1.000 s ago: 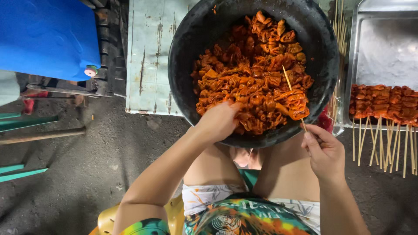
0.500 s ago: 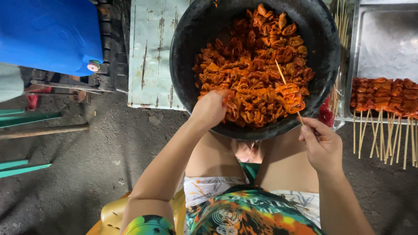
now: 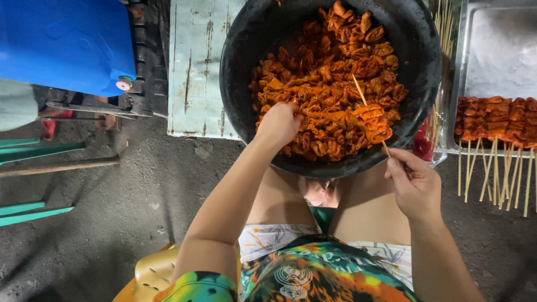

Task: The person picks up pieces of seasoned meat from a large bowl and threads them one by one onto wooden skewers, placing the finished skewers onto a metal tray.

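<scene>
Left hand: sunk into the heap of orange-red marinated meat pieces, fingers curled together and buried among them; whether a piece is pinched, impossible to tell.
Right hand: just outside the near rim of the black bowl, fingers clamped on the lower end of a thin bamboo skewer.
Skewer: slanting up and away from the right fingers into the bowl, several folded pieces already threaded along its middle, bare tip poking past them.
Change since a second ago: left hand moved from the near rim deeper toward the middle of the heap; right hand and skewer shifted slightly, angle nearly the same, load of pieces looking alike.
Meaning: judged as mid-threading, left hand fetching another piece for the stick held steady by the right.
Finished skewers: well to the right of the right fingers, laid side by side on a metal tray, bare ends hanging over its near edge.
Spare sticks: bundled between bowl and tray, beyond the right fingers.
Blue container: far to the left of the left fingers.
Bowl support: resting over the knees, far edge against a worn pale board.
</scene>
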